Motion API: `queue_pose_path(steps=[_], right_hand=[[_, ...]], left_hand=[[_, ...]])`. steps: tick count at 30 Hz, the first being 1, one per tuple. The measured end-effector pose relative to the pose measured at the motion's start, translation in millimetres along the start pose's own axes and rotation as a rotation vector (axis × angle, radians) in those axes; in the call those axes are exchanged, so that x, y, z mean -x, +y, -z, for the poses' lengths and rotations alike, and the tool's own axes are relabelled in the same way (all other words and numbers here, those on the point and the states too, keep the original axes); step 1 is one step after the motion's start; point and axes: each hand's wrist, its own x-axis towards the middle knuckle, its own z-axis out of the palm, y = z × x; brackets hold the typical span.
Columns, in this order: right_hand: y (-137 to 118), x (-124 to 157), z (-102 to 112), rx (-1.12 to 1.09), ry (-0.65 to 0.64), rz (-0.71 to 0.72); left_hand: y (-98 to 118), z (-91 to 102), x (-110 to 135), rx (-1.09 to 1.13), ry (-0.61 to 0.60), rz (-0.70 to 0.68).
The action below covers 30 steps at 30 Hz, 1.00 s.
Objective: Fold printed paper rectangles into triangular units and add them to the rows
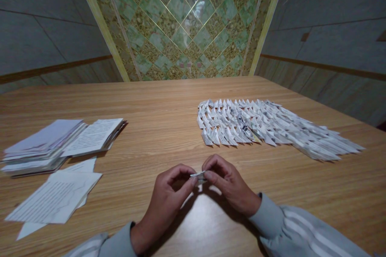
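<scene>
I see left hand point(169, 190) and right hand point(231, 184) pinching small folded paper point(198, 174), near side of paper rows point(250, 124). Probably light, crisp, easily crushed; I'd grip edges gently. Folds perhaps layered, too small to tell.

One left hand point(169, 192), one right hand point(233, 188), one held paper point(198, 174), one table point(150, 104). Two paper stacks point(45, 138) and at least two loose sheets point(57, 196). Folded papers point(227, 135) number in the dozens, too crowded to count.
</scene>
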Motion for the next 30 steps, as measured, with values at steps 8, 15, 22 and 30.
queue_pose_path(steps=[8,15,22,30], right_hand=[[-12.6,-1.1,0.5,0.367,-0.030,0.148],[-7.2,-2.1,1.1,0.226,0.002,0.071],[-11.9,-1.7,2.0,0.328,-0.047,0.072],[-5.2,-1.7,1.7,0.164,-0.019,0.008]], left_hand=[[-3.1,6.2,2.5,-0.248,-0.073,-0.237],[-2.1,0.4,0.8,-0.057,-0.019,-0.039],[-0.6,1.3,-2.7,-0.062,-0.006,-0.073],[-2.3,1.9,-0.7,-0.078,-0.052,-0.126]])
